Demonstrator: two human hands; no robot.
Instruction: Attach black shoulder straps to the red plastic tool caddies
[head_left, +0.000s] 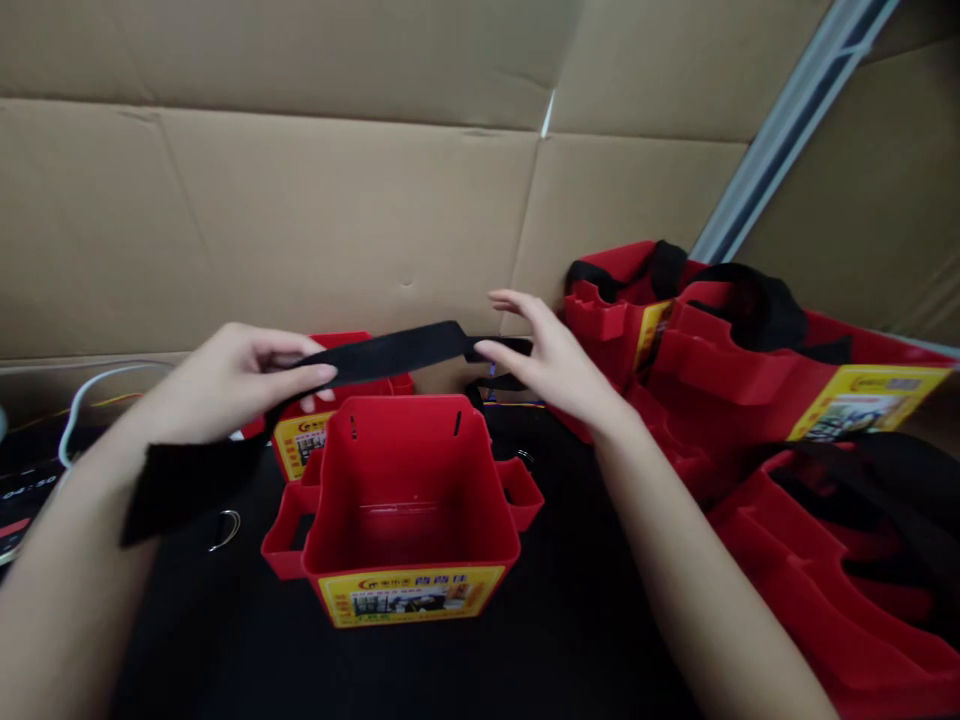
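A black strap [397,352] stretches above a red plastic box [412,440] that stands upright with its top facing me. My left hand [255,375] pinches the strap between thumb and fingers, and a loose end dangles below the wrist. At the strap's other end is my right hand [536,350], its thumb and fingers spread apart. The thumb is close to the strap's narrower part; whether it touches cannot be made out. Two slots show in the box's back wall, small side pockets stick out left and right, and a yellow label [409,597] covers the front.
Several red boxes with black straps [739,350] crowd the right side. Another red box [300,445] stands behind the middle one. Metal rings [223,530] lie on the black surface at left, near a white cable [79,410]. Cardboard panels [337,230] wall off the back.
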